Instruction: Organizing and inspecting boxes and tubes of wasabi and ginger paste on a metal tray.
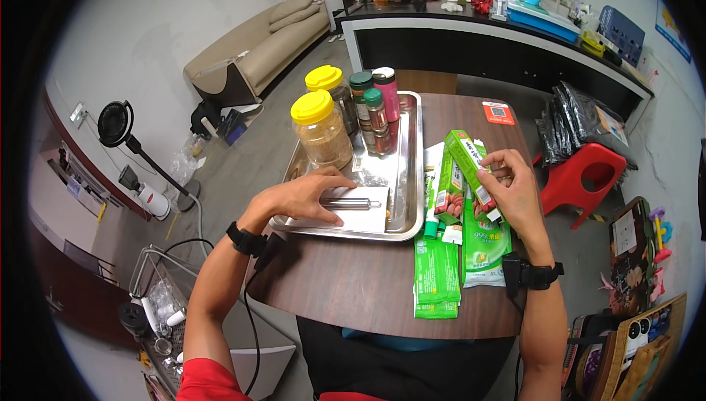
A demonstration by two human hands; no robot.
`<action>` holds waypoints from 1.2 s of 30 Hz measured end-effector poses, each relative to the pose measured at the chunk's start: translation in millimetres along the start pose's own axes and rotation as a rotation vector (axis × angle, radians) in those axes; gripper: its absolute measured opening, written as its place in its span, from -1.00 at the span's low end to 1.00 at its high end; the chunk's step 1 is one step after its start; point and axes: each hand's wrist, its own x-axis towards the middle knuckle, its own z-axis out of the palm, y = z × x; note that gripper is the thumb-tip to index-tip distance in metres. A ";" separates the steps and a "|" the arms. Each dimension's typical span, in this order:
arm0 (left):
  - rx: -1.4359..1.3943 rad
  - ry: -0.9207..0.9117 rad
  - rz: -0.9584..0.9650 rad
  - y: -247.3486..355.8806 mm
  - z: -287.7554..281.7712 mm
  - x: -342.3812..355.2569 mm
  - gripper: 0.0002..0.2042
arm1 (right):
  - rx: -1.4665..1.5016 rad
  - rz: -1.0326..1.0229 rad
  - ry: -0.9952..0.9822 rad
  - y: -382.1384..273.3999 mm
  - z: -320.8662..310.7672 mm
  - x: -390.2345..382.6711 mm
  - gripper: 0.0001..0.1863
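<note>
My left hand (315, 193) lies over the near left of a shiny metal tray (413, 180). Its thumb and fingers are spread either side of a slim metal utensil handle (353, 203), which rests on a flat white piece (368, 218); the utensil's other end is hidden under the palm. On the tray's right side, my right hand (512, 186) pinches a slim green carton (465, 154), tilted above the pile. Beneath it are another green carton (448, 193), a white tube with a green cap (431, 229), green flat packets (437, 276) and a green-and-white soft pack (487, 254).
Two yellow-lidded jars (321, 132), green-capped bottles (376, 110) and a pink-and-black container (386, 93) stand at the tray's back. An orange-and-white card (498, 113) lies far right on the brown table (353, 276). A red stool (585, 180) bearing black bags stands right.
</note>
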 end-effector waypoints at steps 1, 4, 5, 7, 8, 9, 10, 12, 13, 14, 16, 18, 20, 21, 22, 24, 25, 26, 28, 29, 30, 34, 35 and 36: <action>0.000 -0.001 0.000 0.5 0.1 0.5 -0.13 | -0.018 -0.001 -0.003 -0.1 -0.2 -0.1 -0.79; -0.008 -0.013 -0.029 2.1 -0.4 -0.3 -0.13 | -0.033 -0.004 -0.008 -1.2 0.6 0.1 -0.78; -0.007 -0.014 -0.033 2.3 -0.8 -1.9 -0.13 | -0.032 -0.005 -0.009 -1.7 1.8 0.4 -0.78; -0.001 -0.017 -0.035 4.0 -1.0 -2.2 -0.12 | -0.056 -0.008 0.004 -1.0 1.2 0.0 -0.78; -0.007 -0.012 -0.031 5.5 -0.8 -1.1 -0.15 | -0.055 -0.006 0.009 -0.2 -1.2 -0.5 -0.78; -0.012 -0.006 -0.028 6.9 -1.0 0.4 -0.17 | -0.046 -0.005 0.009 0.4 -3.7 -0.9 -0.78; -0.014 -0.005 -0.028 5.0 -1.1 -0.4 -0.17 | -0.040 -0.005 0.002 -0.8 -3.1 -0.5 -0.78; -0.022 0.009 -0.014 0.0 -1.9 0.1 -0.28 | -0.021 -0.004 0.000 -2.7 -2.0 -0.3 -0.78; -0.022 0.011 -0.015 -5.1 -1.9 -0.8 -0.28 | 0.002 -0.003 -0.001 -3.6 -1.3 0.3 -0.78; -0.018 0.046 0.010 -11.2 -2.0 -2.1 -0.35 | 0.002 -0.005 -0.002 -3.8 -0.6 0.5 -0.78; -0.013 0.082 0.037 -11.0 -7.3 -1.8 -0.41 | -0.002 -0.002 -0.003 -2.5 0.0 0.3 -0.78; -0.073 0.202 -0.019 -0.1 -19.3 -3.2 -0.50 | -0.024 -0.002 0.000 -2.4 0.4 0.4 -0.78; -0.067 0.313 -0.069 9.3 -27.9 -9.4 -0.61 | -0.046 0.002 0.005 -1.5 -1.6 -0.1 -0.78; -0.131 0.371 -0.132 17.1 -35.1 -11.1 -0.64 | -0.038 0.002 0.001 -0.9 -2.4 0.2 -0.78; -0.194 0.430 -0.195 22.9 -40.0 -12.5 -0.66 | -0.028 0.002 -0.004 -0.8 -2.9 0.2 -0.78; -0.221 0.469 -0.204 22.9 -40.2 -10.6 -0.72 | -0.012 0.003 -0.002 -0.9 -3.3 -0.5 -0.78; -0.206 0.485 -0.191 19.6 -39.3 -9.3 -0.74 | 0.008 -0.002 -0.001 -1.9 -2.4 0.1 -0.78; -0.191 0.501 -0.178 18.4 -39.2 -8.9 -0.75 | 0.008 -0.004 0.001 -3.1 -1.3 0.5 -0.78; -0.211 0.485 -0.141 27.8 -32.7 -1.1 -0.75 | -0.003 0.007 0.005 -4.5 0.6 1.3 -0.76; -0.235 0.465 -0.104 35.7 -27.6 5.9 -0.74 | -0.012 0.007 0.009 -3.7 -0.2 1.2 -0.76; -0.240 0.464 -0.094 41.1 -23.4 10.6 -0.74 | 0.115 0.021 -0.004 -2.1 -0.6 0.8 -0.74; -0.449 0.398 0.146 70.6 -2.7 32.9 -0.64 | 0.381 0.052 -0.044 7.0 1.8 0.0 -0.68; -0.460 0.371 0.124 78.9 5.3 42.0 -0.59 | 0.418 0.110 -0.096 -3.0 1.8 0.5 -0.66; -0.471 0.343 0.103 87.3 13.4 51.1 -0.53 | 0.456 0.119 -0.128 -6.6 3.0 -0.2 -0.64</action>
